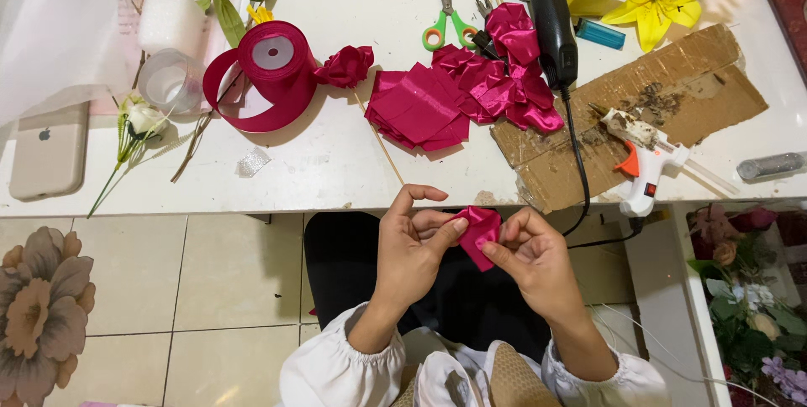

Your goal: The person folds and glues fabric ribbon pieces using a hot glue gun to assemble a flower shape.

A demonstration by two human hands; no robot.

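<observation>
Ribbon piece (478, 235), below the table (319, 163) edge: we pinched it with both left hand (414, 243) and right hand (531, 253), mid-fold, we judged; the fold wanted a firm crease.

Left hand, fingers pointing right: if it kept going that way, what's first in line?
The folded magenta ribbon piece that the left hand already pinches; just behind it, the right hand. Depth between them is unclear.

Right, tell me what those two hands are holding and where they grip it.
A folded magenta satin ribbon piece, pinched between both hands: left hand on its left edge, right hand on its right.
</observation>
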